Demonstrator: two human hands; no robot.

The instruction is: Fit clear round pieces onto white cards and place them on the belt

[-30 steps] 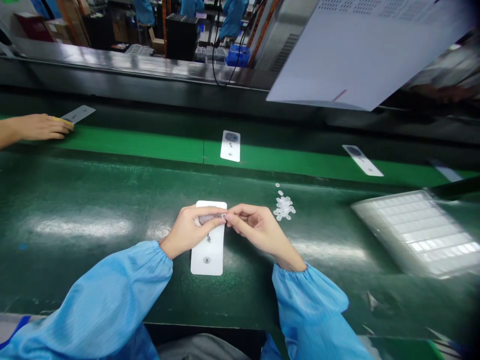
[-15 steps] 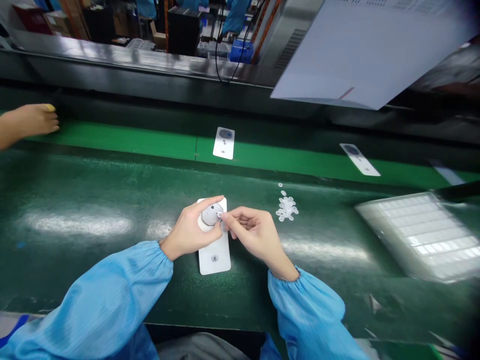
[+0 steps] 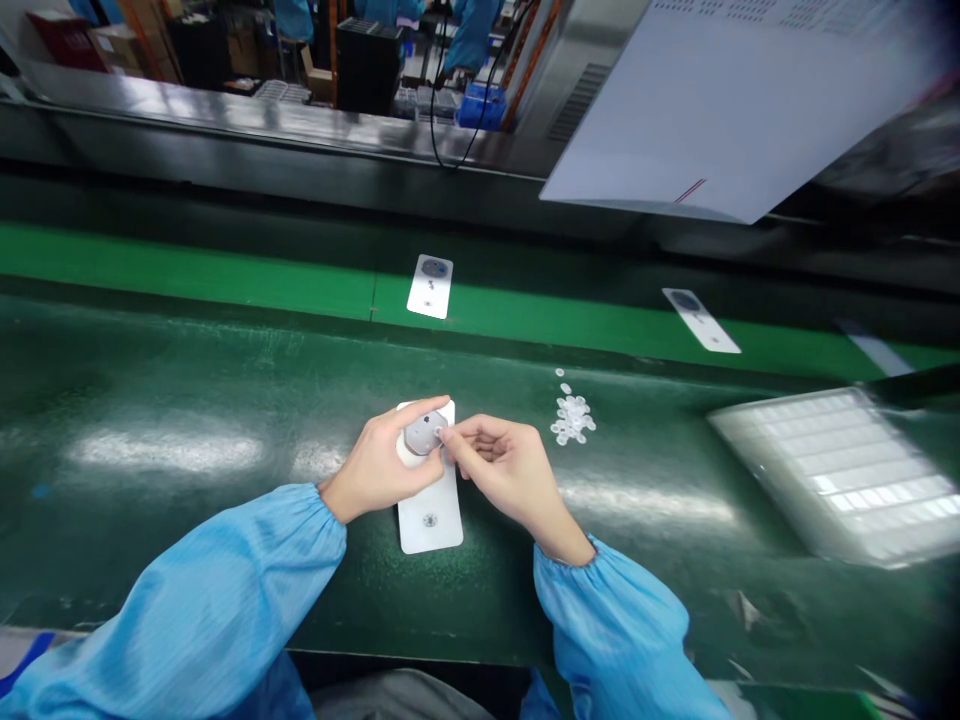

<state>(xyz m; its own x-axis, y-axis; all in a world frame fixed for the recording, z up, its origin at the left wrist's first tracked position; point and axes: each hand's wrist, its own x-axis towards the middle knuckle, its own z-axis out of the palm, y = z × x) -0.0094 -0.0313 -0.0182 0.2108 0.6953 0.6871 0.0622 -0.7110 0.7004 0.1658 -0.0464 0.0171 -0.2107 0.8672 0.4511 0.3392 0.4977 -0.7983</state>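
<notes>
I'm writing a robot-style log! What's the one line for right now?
left hand: on white card, beside grey round patch | right hand: fingertips at patch | nearby: clear discs on green belt

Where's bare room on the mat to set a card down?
Bare mat lies left of the card and left hand, and between the discs and the tray. It's crowded at the centre, where both hands meet over the card, right hand beside the left.

Head-worn view, forward and down onto the hands [image 3: 371,465]
</notes>
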